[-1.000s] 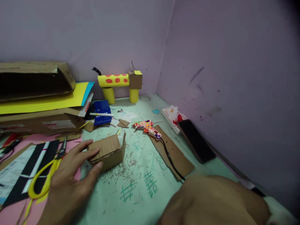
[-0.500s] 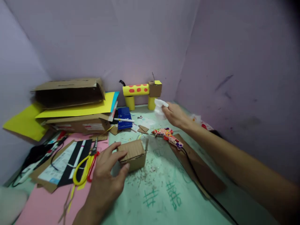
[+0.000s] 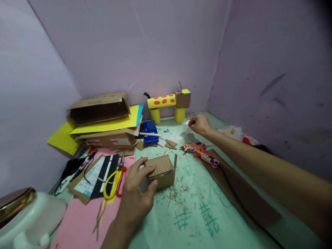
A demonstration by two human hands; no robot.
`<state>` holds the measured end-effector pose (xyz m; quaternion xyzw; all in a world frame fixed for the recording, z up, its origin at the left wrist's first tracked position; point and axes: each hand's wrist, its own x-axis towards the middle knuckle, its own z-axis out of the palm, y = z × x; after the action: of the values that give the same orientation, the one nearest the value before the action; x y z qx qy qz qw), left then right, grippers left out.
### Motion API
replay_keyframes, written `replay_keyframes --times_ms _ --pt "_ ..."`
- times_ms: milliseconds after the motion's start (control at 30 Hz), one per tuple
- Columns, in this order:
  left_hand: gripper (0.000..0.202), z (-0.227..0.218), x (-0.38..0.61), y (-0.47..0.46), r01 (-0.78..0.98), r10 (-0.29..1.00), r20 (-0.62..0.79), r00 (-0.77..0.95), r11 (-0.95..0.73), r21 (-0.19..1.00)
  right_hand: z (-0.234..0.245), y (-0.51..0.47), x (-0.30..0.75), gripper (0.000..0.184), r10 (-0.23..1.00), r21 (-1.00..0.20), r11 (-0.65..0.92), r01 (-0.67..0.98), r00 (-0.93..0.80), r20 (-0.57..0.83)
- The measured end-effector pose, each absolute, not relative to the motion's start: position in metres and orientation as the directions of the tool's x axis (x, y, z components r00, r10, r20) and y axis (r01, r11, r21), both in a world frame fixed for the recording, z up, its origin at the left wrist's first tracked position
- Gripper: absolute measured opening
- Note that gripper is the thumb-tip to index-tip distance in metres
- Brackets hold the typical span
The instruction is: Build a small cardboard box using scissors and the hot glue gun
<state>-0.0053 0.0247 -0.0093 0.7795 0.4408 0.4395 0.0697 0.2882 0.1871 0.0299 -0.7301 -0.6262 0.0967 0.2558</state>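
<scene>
My left hand grips the near end of a small brown cardboard box that lies on the pale green tabletop. My right hand is stretched far forward and is closed on a crumpled white tissue, held low over the table near the back. Just behind it stands a yellow cardboard-tube figure with red spots. A colourfully patterned glue gun with a black cord lies between my two hands.
Yellow-handled scissors lie on papers and a pink sheet at left. Stacked cardboard boxes with yellow paper, a blue box and a white pen sit behind. A tissue pack lies by the right wall. A white object is at bottom left.
My right hand came into view, picked up a tissue near the right wall and has carried it down toward the tabletop. The view swung left. My left hand stays on the cardboard box.
</scene>
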Motion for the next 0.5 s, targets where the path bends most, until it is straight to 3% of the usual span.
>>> replay_keyframes --times_ms 100,200,267,433,500 --pt "0.027 -0.01 -0.005 0.024 0.624 0.751 0.622 0.221 -0.599 0.502 0.036 0.158 0.269 0.021 0.973 -0.544 0.056 0.837 0.076 0.218" --pt "0.028 -0.01 -0.005 0.024 0.62 0.757 0.612 0.227 -0.597 0.508 0.042 0.114 0.246 0.033 0.941 -0.569 0.277 0.774 -0.099 0.322" --pt "0.028 -0.01 -0.005 0.025 0.619 0.763 0.604 0.231 -0.594 0.514 0.043 0.092 0.238 0.024 0.871 -0.568 0.461 0.681 -0.227 0.435" --pt "0.028 -0.01 -0.006 0.024 0.618 0.766 0.606 0.216 -0.588 0.522 0.043 0.1 0.255 0.026 0.881 -0.663 0.225 0.714 0.141 0.451" --pt "0.028 -0.009 -0.006 0.023 0.62 0.766 0.605 0.217 -0.586 0.521 0.047 0.108 0.263 0.027 0.886 -0.678 0.166 0.716 0.194 0.422"
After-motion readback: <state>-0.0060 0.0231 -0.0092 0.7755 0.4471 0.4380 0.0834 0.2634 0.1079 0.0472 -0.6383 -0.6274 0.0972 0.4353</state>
